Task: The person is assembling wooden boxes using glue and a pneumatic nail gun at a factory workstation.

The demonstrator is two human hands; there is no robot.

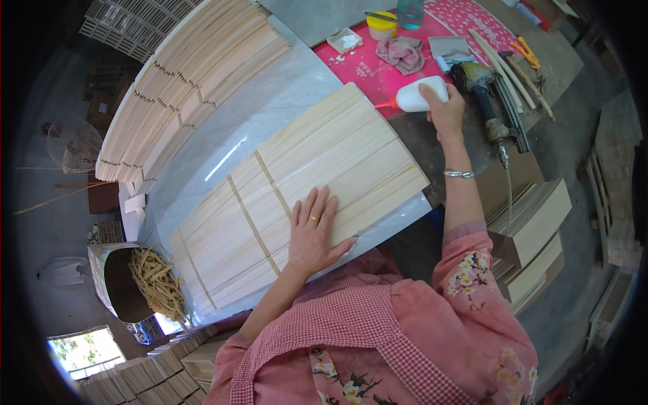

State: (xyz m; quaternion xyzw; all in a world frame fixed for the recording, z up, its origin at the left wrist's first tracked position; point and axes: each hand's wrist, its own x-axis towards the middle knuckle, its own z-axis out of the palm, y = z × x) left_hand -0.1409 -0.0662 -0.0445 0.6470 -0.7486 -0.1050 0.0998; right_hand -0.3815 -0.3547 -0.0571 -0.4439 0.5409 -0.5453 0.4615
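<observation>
My left hand (pixel 312 236) lies flat with its fingers spread on a pale wooden panel (pixel 358 145). The panel is made of boards side by side, with several darker strips across it. Up at the right, my right hand (pixel 448 113) is wrapped round a white squeeze bottle (pixel 413 98) with a red nozzle (pixel 387 103). The bottle is tilted on its side, and its nozzle points left near the panel's far right edge. Whether anything comes out of the nozzle I cannot tell.
A nail gun (pixel 487 101) with a hose lies right of my right hand. Beyond the bottle are a crumpled cloth (pixel 401 55), a yellow tub (pixel 382 27) and a white dish (pixel 344 42). Long wood stacks (pixel 182 88) stand far left; a container with yellowish strips (pixel 156 280) is nearer.
</observation>
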